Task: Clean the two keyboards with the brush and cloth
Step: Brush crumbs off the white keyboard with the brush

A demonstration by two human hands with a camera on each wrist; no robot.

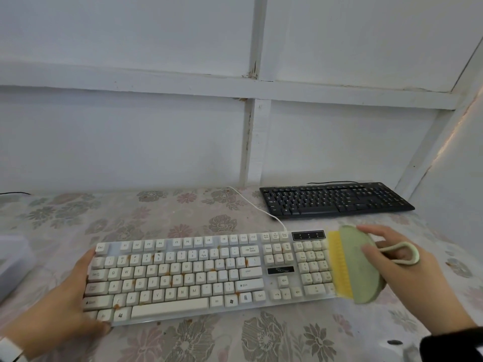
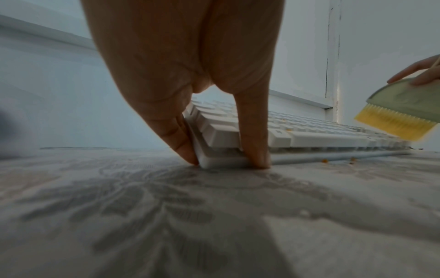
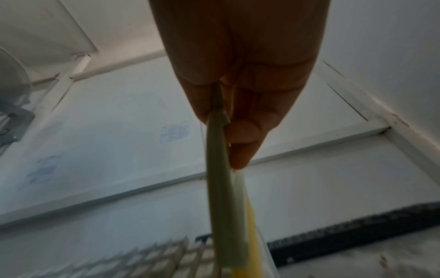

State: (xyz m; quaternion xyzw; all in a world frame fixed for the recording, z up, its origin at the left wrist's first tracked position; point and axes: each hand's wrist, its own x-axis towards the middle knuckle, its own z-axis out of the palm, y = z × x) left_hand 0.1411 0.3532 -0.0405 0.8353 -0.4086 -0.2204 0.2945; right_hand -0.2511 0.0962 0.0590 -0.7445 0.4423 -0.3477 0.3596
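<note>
Two hands are working at the white keyboard.
Left hand is gripping its nine-o'clock end; right hand is pinching the green brush at three o'clock.

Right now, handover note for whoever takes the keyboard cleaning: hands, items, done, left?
Left hand: holds the left end of the white keyboard, steadying it on the table.
Right hand: grips the green brush, yellow bristles at the keyboard's right end, over the number pad.
Black keyboard: behind, to the right, untouched by either hand.
Cloth: not in view.
Done: nothing clearly; brown crumbs still sit between the white keys.
Left: brush the white keyboard, wipe it, then do the black one.
</note>
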